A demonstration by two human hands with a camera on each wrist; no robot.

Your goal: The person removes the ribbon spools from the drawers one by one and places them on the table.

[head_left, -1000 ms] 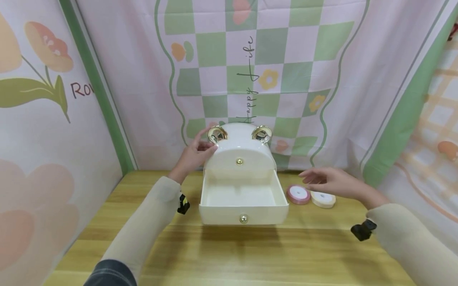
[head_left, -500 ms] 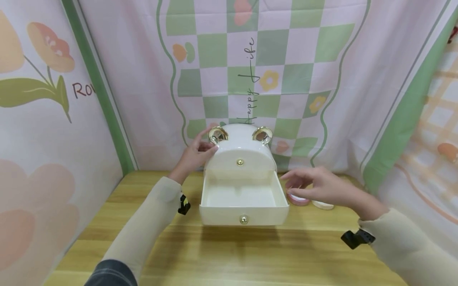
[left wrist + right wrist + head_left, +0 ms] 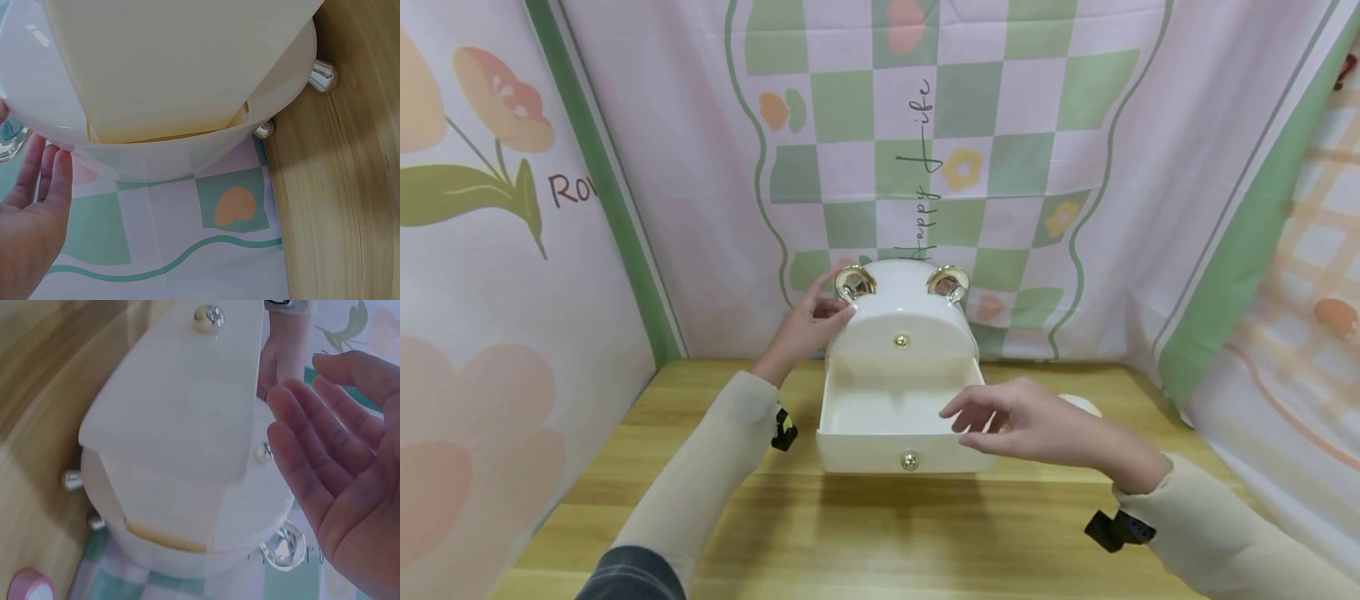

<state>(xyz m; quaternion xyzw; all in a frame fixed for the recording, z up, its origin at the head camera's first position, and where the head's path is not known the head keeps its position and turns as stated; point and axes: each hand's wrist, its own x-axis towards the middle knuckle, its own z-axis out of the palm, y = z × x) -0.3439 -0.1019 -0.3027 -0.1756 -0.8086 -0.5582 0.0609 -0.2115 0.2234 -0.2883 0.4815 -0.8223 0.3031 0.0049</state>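
Note:
A white storage box (image 3: 895,312) with two gold ears and a domed top stands at the back of the table. Its lower drawer (image 3: 861,450) is pulled out, showing a bare inside and a gold knob on the front. My left hand (image 3: 805,329) touches the box's upper left side, just below the left ear, with extended fingers. Over the drawer's right front corner hovers my right hand (image 3: 1037,421), fingers loosely bent and nothing in them. In the right wrist view its palm (image 3: 362,512) faces the box, apart from the drawer.
A pale ribbon roll (image 3: 1081,405) lies right of the box, partly behind my right hand. The pink ribbon roll (image 3: 31,587) shows in the right wrist view and is hidden in the head view. Printed curtains (image 3: 700,250) close off the back and sides of the wooden table (image 3: 737,517).
My right hand has moved left and toward me, from above the ribbon rolls to the drawer's front right corner. My left hand, the box and the drawer have stayed put.

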